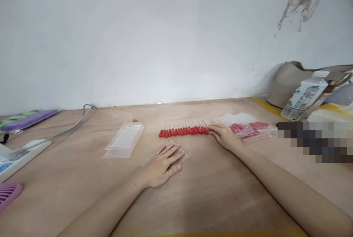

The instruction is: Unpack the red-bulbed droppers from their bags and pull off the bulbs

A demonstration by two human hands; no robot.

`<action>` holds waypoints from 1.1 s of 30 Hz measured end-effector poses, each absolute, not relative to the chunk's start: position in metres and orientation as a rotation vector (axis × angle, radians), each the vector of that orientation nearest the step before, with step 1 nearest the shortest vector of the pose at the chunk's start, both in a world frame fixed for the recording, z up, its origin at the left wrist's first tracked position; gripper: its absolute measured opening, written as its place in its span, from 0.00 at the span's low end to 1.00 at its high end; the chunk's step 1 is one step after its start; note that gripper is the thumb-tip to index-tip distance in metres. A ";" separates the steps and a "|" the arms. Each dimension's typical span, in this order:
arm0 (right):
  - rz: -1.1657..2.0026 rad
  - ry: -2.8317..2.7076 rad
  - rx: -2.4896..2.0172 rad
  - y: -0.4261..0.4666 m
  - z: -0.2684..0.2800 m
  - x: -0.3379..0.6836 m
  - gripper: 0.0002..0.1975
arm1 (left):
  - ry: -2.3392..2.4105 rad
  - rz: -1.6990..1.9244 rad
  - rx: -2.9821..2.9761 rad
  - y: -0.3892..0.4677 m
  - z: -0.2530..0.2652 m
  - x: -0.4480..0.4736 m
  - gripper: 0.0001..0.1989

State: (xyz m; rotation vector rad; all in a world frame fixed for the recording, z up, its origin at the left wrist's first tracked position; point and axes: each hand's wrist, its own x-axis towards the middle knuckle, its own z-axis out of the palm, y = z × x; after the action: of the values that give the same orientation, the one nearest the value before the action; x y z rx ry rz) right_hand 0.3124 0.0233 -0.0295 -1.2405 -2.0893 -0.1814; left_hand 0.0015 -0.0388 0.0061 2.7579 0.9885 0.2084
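A row of droppers (183, 131) with red rubber bulbs and thin clear stems lies across the table, bulbs toward me. My right hand (224, 135) is at the row's right end, thumb and fingers closed around a red bulb. Just below the row, my left hand (164, 165) rests flat with fingers spread on a clear zip bag (185, 155), covering most of it. To the left lies a stack of empty clear zip bags (124, 139). Beyond my right hand are several filled zip bags (248, 126) showing red bulbs inside, partly overlapping.
On the left are a white power strip (26, 154) with a grey cable (74, 124), a pink slotted object (9, 194) and a purple-and-green packet (30, 119). At right, a plastic bottle (306, 95) leans by a beige bag (284, 82). A wall (132, 45) stands behind.
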 end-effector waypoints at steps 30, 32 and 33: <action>-0.714 -1.865 -2.218 0.008 -0.005 0.321 0.13 | 1.775 0.595 2.123 -0.024 0.011 -0.013 0.12; -0.732 -1.861 -2.202 0.010 -0.009 0.321 0.12 | 1.728 0.655 2.131 -0.021 0.011 -0.017 0.11; -0.737 -1.857 -2.200 0.011 -0.011 0.321 0.11 | 1.717 0.694 2.129 -0.018 0.011 -0.020 0.11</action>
State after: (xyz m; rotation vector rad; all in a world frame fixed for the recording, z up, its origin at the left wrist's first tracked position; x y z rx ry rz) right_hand 0.3211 0.0113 -0.0107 -2.2004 -1.8568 -0.7373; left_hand -0.0205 -0.0181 0.0111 2.1292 1.7172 0.6938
